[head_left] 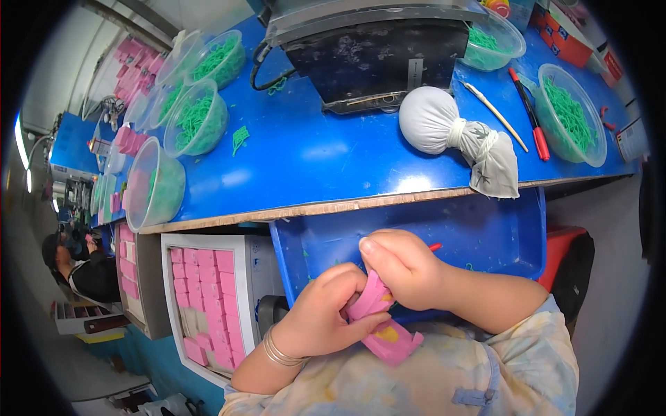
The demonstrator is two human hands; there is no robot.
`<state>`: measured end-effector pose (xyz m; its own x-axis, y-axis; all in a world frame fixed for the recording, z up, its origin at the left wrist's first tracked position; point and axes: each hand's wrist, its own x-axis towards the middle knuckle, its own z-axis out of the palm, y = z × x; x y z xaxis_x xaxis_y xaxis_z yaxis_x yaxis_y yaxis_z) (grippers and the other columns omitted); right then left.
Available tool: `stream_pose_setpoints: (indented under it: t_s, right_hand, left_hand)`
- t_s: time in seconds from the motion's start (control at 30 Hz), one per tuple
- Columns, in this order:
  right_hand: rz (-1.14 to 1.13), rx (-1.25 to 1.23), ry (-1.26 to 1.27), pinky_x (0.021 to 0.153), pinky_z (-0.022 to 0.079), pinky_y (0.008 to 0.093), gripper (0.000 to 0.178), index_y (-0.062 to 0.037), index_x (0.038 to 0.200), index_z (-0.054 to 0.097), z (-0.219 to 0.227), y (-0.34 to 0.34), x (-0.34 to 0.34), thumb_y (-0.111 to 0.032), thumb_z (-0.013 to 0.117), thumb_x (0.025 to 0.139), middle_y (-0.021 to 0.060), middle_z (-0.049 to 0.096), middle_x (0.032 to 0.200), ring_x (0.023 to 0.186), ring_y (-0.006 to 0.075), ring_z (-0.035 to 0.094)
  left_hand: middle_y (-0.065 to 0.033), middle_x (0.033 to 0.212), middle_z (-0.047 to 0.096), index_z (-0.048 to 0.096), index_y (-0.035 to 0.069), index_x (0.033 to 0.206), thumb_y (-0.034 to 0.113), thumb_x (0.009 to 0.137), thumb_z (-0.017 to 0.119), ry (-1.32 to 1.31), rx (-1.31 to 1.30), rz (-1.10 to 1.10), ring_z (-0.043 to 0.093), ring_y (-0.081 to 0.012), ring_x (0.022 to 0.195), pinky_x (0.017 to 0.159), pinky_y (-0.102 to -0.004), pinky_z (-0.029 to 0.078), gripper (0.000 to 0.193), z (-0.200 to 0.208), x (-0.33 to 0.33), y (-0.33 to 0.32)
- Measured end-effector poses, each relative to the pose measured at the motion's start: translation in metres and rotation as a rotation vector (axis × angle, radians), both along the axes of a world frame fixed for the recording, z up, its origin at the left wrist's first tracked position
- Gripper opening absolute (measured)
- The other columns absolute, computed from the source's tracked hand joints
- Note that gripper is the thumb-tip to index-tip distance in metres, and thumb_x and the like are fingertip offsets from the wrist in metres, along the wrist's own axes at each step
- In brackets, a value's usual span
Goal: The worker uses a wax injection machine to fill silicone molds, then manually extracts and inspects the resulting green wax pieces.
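The left hand (333,301) was curled around the pink block (395,347) from its left side, its thumb pressed flat across the middle. The right hand (402,270) was closed in a fist, pinching the block's upper end under the thumb and bent fingers. The block lay between the two hands, just in front of the wearer's shirt (479,374). Its long axis slanted: the upper end pointed up and away, into the right hand, and the free lower end pointed down and to the right, toward the shirt, with yellow patches on its face. Whether it was one piece or two parts, I could not tell.

Thin bracelets (276,350) ringed the left wrist. Just beyond both hands sat a blue tray (333,239), a small red item (435,247) in it close to the right hand. Left of the left hand stood a white box (247,284) with rows of pink pieces (208,277).

Farther off, on the blue table (312,173), a tied cloth bag (427,118) lay ahead of the right hand, with a wooden-handled tool (498,118) and a red-and-black pen (528,111) to its right. Tubs (173,201) of green strands (194,121) stood at both sides, around a black machine (374,62).
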<state>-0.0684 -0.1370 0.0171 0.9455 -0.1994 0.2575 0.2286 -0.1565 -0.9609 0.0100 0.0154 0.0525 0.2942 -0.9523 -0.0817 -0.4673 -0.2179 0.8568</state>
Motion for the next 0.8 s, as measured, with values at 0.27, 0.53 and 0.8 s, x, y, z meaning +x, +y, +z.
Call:
stream_pose_setpoints:
  t_s: [0.27,0.53,0.8]
  right_hand:
    - [0.045,0.636,0.190,0.063,0.039,0.0235,0.032,-0.0033,0.082,0.051,-0.008,0.001,0.003,-0.033,0.047,0.093,-0.0018,0.050,0.076,0.072,0.0060,0.044]
    - [0.059,0.364,0.188,0.069,0.044,0.0255,0.022,0.0014,0.099,0.054,-0.005,0.007,-0.001,-0.007,0.061,0.081,0.0067,0.056,0.086,0.077,0.0109,0.053]
    - [0.221,0.530,0.176,0.069,0.046,0.0276,0.027,0.0016,0.098,0.054,0.000,0.017,0.001,-0.012,0.066,0.079,0.0089,0.057,0.086,0.076,0.0145,0.056]
  left_hand:
    - [-0.0025,0.082,0.057,0.056,-0.001,0.095,-0.001,0.076,0.066,0.806,-0.113,0.441,0.057,-0.0120,0.085,0.070,-0.0254,0.048,0.022,-0.016,-0.014,0.000]
    - [-0.0027,0.090,0.054,0.054,-0.004,0.101,-0.004,0.077,0.062,0.485,-0.316,0.619,0.049,-0.0057,0.076,0.067,-0.0191,0.041,0.025,-0.019,0.000,0.012]
    - [-0.0046,0.085,0.051,0.056,-0.003,0.092,-0.003,0.074,0.065,0.416,-0.439,0.570,0.047,-0.0071,0.072,0.064,-0.0197,0.039,0.020,-0.013,0.004,0.011]
